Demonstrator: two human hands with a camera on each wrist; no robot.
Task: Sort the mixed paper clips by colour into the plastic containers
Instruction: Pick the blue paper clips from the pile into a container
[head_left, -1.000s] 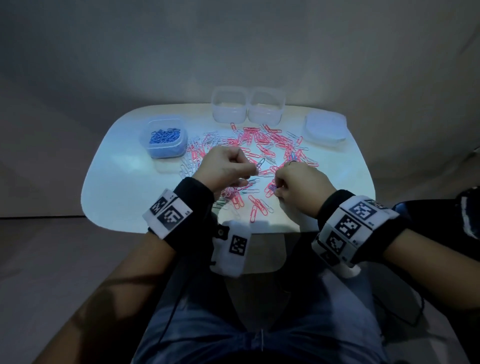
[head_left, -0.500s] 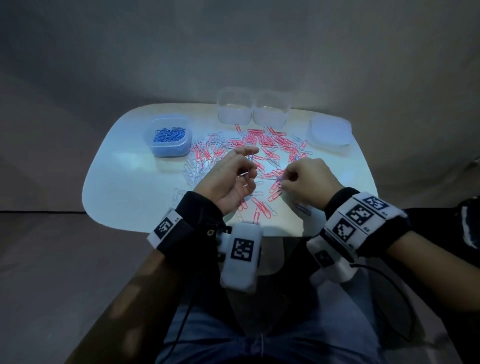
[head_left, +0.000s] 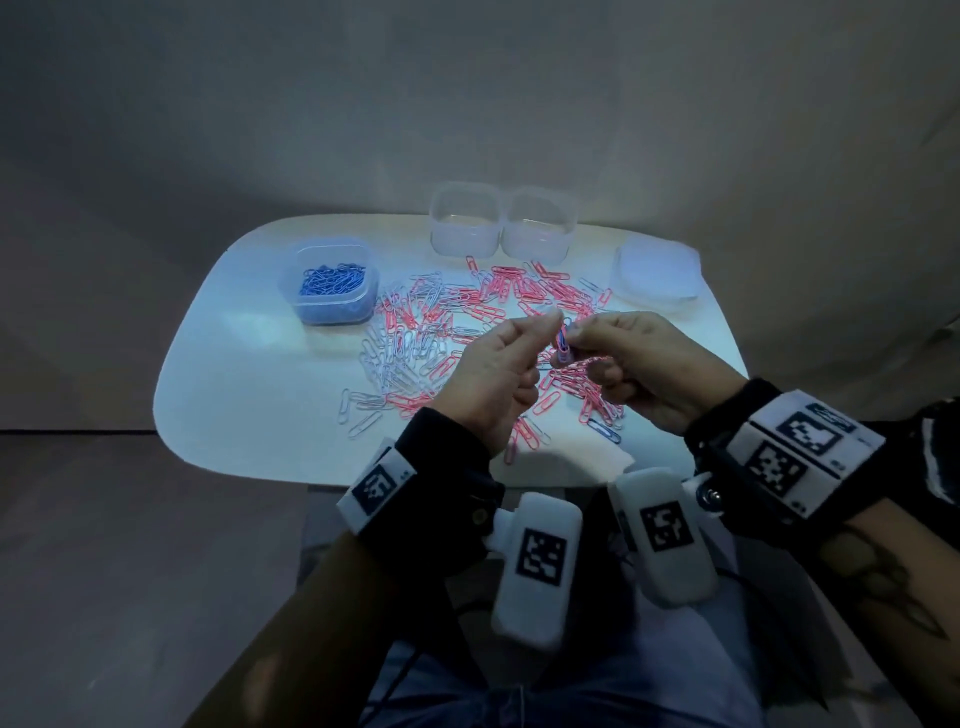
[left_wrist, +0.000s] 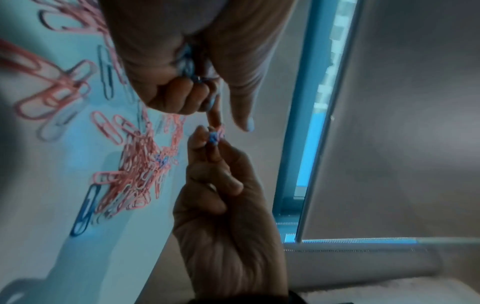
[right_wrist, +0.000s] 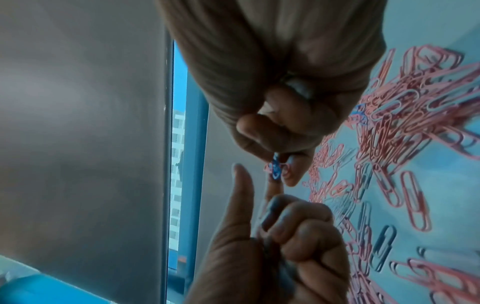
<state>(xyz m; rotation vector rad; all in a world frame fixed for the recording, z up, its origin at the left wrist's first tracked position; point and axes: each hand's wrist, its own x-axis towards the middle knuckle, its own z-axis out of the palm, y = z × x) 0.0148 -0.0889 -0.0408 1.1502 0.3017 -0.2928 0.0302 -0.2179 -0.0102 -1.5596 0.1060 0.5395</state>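
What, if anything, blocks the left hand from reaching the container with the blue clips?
Probably nothing, so likely yes. The left hand is raised over the pile, pinching a blue clip. The blue-clip container stands open-topped to its left, with only loose clips lying flat between.

Both hands are raised, fingertips meeting: right hand in a pinching grip, left hand seemingly curled.
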